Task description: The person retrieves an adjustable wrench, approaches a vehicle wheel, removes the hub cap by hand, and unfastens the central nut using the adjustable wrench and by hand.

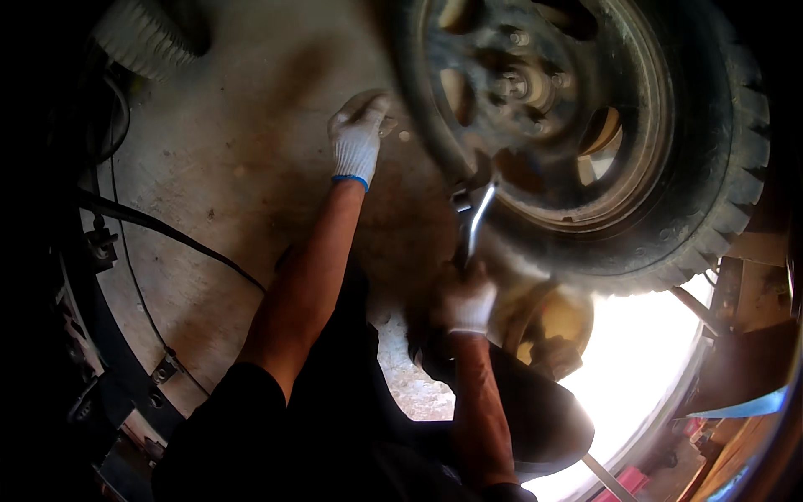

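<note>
My right hand (468, 299), in a white knit glove and blurred by motion, is wrapped round the handle of an adjustable wrench (477, 219). The wrench points up, its jaws in front of the lower left part of a large wheel (544, 159). Whether the jaws touch the wheel I cannot tell. The wheel has a black, deeply treaded tyre (703, 201) and a dark rim with oval openings and a hub with nuts at its centre. Left of the tyre is my left hand (360, 130), gloved in white with a blue cuff. Its fingers are curled in; anything inside them is hidden.
A second treaded tyre (142, 38) shows at the upper left. A black bar (167, 227) and thin cables cross the left side over the stained concrete floor (242, 125). Right of my right forearm lies a round yellowish part (559, 322), beside bright light.
</note>
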A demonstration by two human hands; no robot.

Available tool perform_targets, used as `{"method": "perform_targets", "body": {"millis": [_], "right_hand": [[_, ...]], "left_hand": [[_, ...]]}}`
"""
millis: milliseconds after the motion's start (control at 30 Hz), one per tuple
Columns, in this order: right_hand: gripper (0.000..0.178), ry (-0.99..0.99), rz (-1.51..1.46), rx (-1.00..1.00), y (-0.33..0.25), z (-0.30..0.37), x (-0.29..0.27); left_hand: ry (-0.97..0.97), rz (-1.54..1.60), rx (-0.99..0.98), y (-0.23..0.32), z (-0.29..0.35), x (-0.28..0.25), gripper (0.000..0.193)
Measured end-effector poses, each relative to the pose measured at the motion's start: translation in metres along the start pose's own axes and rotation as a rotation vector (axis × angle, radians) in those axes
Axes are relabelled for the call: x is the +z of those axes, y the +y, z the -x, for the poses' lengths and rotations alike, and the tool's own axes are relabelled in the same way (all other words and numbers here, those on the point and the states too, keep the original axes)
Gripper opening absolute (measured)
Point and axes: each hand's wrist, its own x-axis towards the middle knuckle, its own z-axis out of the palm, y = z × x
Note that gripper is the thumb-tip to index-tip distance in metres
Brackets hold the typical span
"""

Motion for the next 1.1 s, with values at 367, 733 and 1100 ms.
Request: {"method": "perform_targets", "body": {"millis": [367, 733, 1100], "right_hand": [[0.032, 0.071, 0.190, -0.102, -0.079, -0.060, -0.084], [0.032, 0.130, 0.351, -0.188, -0.061, -0.093, -0.080], [0.031, 0.200, 0.497, -0.278, -0.060, -0.125, -0.061]], "left_hand": [[-0.022, -0.091, -0.023, -0.029, -0.016, -0.015, 0.019], [-0.071, -0.033, 0.081, -0.019, -0.010, -0.013, 0.020], [-0.189, 0.194, -0.128, -0.009, 0.004, 0.008, 0.018]]}}
